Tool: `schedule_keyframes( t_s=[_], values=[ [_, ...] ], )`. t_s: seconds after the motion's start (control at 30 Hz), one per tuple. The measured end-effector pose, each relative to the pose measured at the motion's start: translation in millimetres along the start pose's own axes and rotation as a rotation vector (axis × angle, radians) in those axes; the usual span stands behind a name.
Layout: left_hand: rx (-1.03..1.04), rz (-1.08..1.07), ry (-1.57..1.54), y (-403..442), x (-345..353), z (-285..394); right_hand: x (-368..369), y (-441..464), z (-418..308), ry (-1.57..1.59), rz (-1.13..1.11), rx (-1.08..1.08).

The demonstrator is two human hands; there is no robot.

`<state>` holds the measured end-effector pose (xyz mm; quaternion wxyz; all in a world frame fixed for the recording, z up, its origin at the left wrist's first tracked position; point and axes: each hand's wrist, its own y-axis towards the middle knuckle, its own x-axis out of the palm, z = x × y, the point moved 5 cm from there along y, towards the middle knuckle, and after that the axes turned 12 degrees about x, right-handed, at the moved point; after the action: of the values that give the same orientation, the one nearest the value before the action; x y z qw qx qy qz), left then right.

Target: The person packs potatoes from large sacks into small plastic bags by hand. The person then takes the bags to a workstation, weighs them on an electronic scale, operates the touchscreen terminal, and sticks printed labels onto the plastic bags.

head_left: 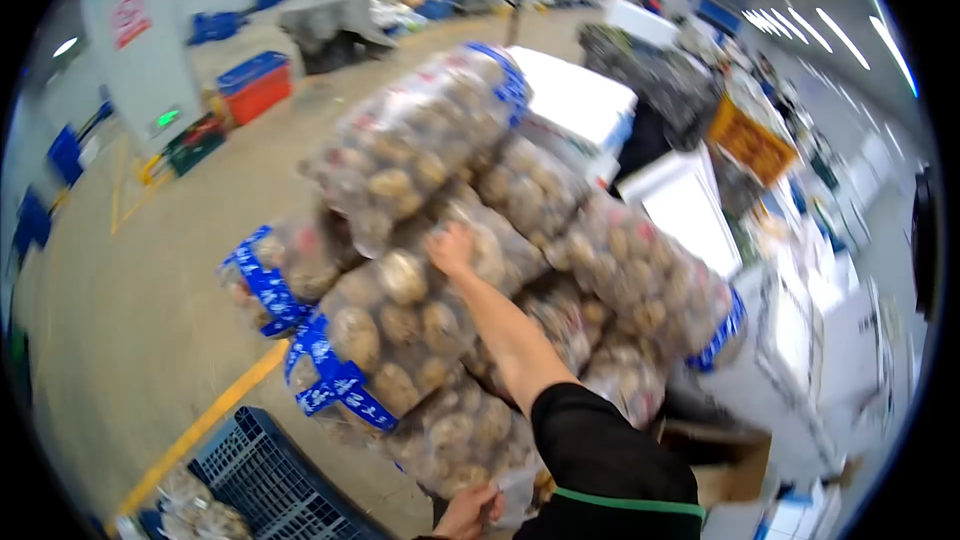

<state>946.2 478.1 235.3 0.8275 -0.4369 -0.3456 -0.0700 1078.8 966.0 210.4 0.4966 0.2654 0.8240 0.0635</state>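
Clear sacks of round brown produce are stacked in the middle. My right hand [452, 246], fingers curled, grips the plastic of a sack [400, 325] with a blue printed band. Another sack [425, 135] lies just above this hand, and one more [645, 275] is to the right. Near the bottom edge, my left hand [468, 513] pinches a loose piece of clear plastic [515, 495] beside the lowest sack [465, 435]. The picture is somewhat blurred.
A dark blue plastic crate [280, 485] stands at the lower left by a yellow floor line. White foam boxes [575, 95] are behind and right of the stack. An open cardboard box [720, 455] sits at the lower right. A pillar [140, 50] rises at the upper left.
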Motion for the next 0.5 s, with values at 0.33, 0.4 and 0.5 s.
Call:
schedule_keyframes(
  t_s=[0.33,0.4,0.5],
  values=[
    [-0.008,-0.042,0.136,0.8,18.0,15.2,-6.8,-18.6,-7.4,0.133,-0.072,0.046],
    [-0.021,-0.042,0.155,2.0,17.8,18.1,-8.9,-36.5,-7.7,0.153,-0.039,0.054],
    [-0.029,-0.055,0.132,9.1,16.7,17.3,-20.2,-63.2,0.1,0.337,-0.201,0.103]
  ],
)
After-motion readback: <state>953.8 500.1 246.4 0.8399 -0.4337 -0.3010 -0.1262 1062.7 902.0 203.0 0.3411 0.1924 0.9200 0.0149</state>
